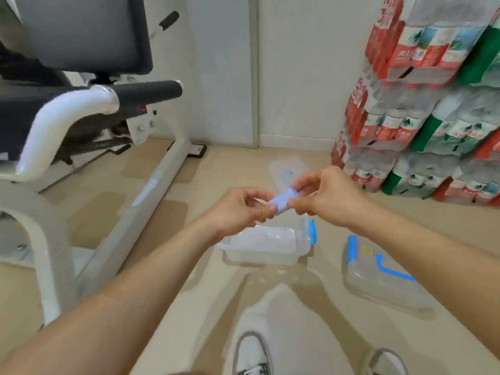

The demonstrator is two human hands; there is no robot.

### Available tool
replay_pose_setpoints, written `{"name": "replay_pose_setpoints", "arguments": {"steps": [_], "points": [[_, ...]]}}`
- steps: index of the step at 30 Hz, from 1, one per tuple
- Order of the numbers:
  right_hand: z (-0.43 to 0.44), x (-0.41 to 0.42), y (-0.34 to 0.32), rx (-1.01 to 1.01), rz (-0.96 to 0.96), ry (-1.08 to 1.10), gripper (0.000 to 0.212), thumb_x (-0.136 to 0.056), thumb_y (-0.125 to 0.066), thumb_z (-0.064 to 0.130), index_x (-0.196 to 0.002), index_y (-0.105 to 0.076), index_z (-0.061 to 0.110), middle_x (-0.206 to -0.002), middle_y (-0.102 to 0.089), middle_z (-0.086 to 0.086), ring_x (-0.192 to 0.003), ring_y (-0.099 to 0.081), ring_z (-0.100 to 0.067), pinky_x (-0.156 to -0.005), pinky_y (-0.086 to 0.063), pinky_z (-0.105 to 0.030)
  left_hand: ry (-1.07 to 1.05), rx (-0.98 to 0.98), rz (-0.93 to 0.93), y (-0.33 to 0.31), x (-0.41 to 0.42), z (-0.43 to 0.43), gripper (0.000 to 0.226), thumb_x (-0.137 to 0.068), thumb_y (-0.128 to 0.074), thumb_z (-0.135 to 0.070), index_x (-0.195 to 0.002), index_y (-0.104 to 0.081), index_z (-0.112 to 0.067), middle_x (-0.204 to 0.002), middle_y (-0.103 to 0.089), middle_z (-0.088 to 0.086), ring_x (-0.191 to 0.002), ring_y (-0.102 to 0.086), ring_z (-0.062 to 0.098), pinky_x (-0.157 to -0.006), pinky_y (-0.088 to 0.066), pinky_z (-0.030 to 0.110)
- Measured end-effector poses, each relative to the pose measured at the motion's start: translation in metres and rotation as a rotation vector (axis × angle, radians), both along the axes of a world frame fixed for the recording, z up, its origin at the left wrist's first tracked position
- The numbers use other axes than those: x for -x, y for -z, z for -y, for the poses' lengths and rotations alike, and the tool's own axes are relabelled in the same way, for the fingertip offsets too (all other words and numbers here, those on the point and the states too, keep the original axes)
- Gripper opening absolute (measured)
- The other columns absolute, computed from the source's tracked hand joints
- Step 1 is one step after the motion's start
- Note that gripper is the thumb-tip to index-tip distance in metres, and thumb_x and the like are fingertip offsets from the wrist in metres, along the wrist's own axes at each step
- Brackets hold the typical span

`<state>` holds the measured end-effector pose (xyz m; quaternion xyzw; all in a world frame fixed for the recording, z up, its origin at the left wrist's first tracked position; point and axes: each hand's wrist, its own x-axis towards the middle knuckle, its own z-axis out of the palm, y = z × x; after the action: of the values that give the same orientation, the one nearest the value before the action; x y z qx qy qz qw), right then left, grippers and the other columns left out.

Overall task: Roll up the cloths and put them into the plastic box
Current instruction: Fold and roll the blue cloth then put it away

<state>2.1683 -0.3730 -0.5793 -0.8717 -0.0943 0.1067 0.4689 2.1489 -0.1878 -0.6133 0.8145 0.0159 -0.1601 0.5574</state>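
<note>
A small pale blue cloth (282, 200), rolled into a tight cylinder, is held in the air between both hands. My left hand (238, 209) pinches its lower left end, and my right hand (324, 197) grips its upper right end. Right beneath the hands a clear plastic box (266, 246) with a blue side clip sits open on the floor. Something white lies inside it, too blurred to tell what.
A second clear plastic container or lid with blue trim (378, 280) lies on the floor to the right. A flat clear lid (288, 169) rests farther back. White exercise equipment (113, 163) fills the left. Stacked packs of bottled water (422, 117) stand right. My shoes (253, 353) are below.
</note>
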Motion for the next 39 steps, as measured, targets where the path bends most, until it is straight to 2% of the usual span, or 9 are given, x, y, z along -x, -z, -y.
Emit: {"name": "replay_pose_setpoints", "arguments": {"steps": [2, 7, 11, 15, 20, 25, 30, 35, 39], "points": [[0.004, -0.021, 0.037, 0.080, 0.013, -0.005, 0.018, -0.076, -0.073, 0.005, -0.072, -0.064, 0.020, -0.070, -0.070, -0.009, -0.062, -0.068, -0.021, -0.065, -0.054, -0.030, 0.008, -0.278, 0.034, 0.049, -0.017, -0.012, 0.017, -0.087, -0.064, -0.021, -0.103, -0.068, -0.017, -0.094, -0.066, -0.004, -0.081, -0.058, 0.010, -0.066, -0.044, 0.016], [0.015, -0.060, 0.132, 0.133, -0.006, 0.109, 0.019, -0.070, -0.073, 0.001, -0.084, -0.075, 0.015, -0.078, -0.070, 0.000, -0.055, -0.060, 0.000, -0.053, -0.041, -0.003, -0.029, -0.880, -0.079, 0.168, -0.054, -0.069, 0.049, -0.089, -0.053, -0.026, -0.137, -0.045, -0.020, -0.140, -0.046, 0.008, -0.128, -0.043, 0.029, -0.105, -0.033, 0.033], [0.010, -0.078, 0.183, 0.111, -0.048, 0.140, 0.019, -0.073, -0.074, 0.005, -0.078, -0.074, 0.024, -0.072, -0.068, 0.013, -0.055, -0.058, 0.011, -0.055, -0.041, -0.005, -0.181, -0.769, -0.125, 0.218, -0.066, -0.084, 0.052, -0.089, -0.052, -0.018, -0.139, -0.040, -0.011, -0.135, -0.051, 0.012, -0.122, -0.049, 0.031, -0.099, -0.041, 0.036], [0.001, -0.079, 0.210, 0.043, -0.155, 0.159, 0.024, -0.073, -0.070, 0.003, -0.071, -0.072, 0.027, -0.073, -0.072, 0.012, -0.068, -0.072, -0.021, -0.073, -0.056, -0.038, -0.250, -0.647, -0.133, 0.220, -0.053, -0.069, 0.051, -0.079, -0.063, -0.011, -0.126, -0.044, -0.014, -0.097, -0.063, 0.002, -0.093, -0.061, 0.028, -0.080, -0.048, 0.035], [-0.022, -0.070, 0.223, -0.014, -0.249, 0.111, 0.027, -0.077, -0.070, 0.007, -0.074, -0.068, 0.034, -0.088, -0.070, 0.017, -0.082, -0.073, -0.021, -0.075, -0.054, -0.029, -0.237, -0.395, -0.302, 0.213, -0.024, -0.047, 0.038, -0.077, -0.066, -0.016, -0.105, -0.040, -0.019, -0.083, -0.065, 0.002, -0.074, -0.068, 0.030, -0.077, -0.055, 0.045], [-0.044, -0.073, 0.243, 0.036, -0.304, 0.064, 0.023, -0.077, -0.066, 0.002, -0.083, -0.071, 0.023, -0.093, -0.069, 0.008, -0.089, -0.069, -0.022, -0.065, -0.044, -0.016, -0.232, -0.562, -0.114, 0.216, -0.026, -0.042, 0.023, -0.084, -0.058, -0.021, -0.106, -0.051, -0.025, -0.103, -0.060, -0.002, -0.086, -0.060, 0.021, -0.075, -0.049, 0.032], [-0.061, -0.080, 0.269, 0.060, -0.303, 0.034, 0.019, -0.079, -0.064, 0.003, -0.096, -0.073, 0.006, -0.105, -0.072, -0.005, -0.104, -0.065, -0.024, -0.081, -0.050, -0.024, -0.196, -0.657, 0.101, 0.227, -0.050, -0.040, 0.037, -0.085, -0.058, -0.016, -0.121, -0.054, -0.026, -0.126, -0.046, -0.002, -0.116, -0.045, 0.018, -0.088, -0.035, 0.019], [-0.087, -0.097, 0.308, 0.035, -0.432, 0.024, 0.025, -0.082, -0.067, 0.015, -0.106, -0.072, 0.012, -0.095, -0.069, 0.000, -0.092, -0.067, -0.020, -0.079, -0.052, -0.024, -0.450, -0.211, -0.026, 0.237, -0.062, -0.043, 0.043, -0.084, -0.059, -0.008, -0.120, -0.055, -0.031, -0.120, -0.056, -0.009, -0.073, -0.056, -0.007, -0.069, -0.049, 0.013], [-0.108, -0.105, 0.343, 0.001, -0.509, 0.068, 0.018, -0.083, -0.065, 0.010, -0.098, -0.073, 0.011, -0.098, -0.071, -0.008, -0.092, -0.069, -0.028, -0.087, -0.056, -0.037, -0.495, -0.055, -0.034, 0.242, -0.057, -0.047, 0.042, -0.084, -0.064, -0.005, -0.115, -0.060, -0.034, -0.113, -0.060, -0.006, -0.067, -0.052, -0.007, -0.064, -0.047, 0.006]]}}
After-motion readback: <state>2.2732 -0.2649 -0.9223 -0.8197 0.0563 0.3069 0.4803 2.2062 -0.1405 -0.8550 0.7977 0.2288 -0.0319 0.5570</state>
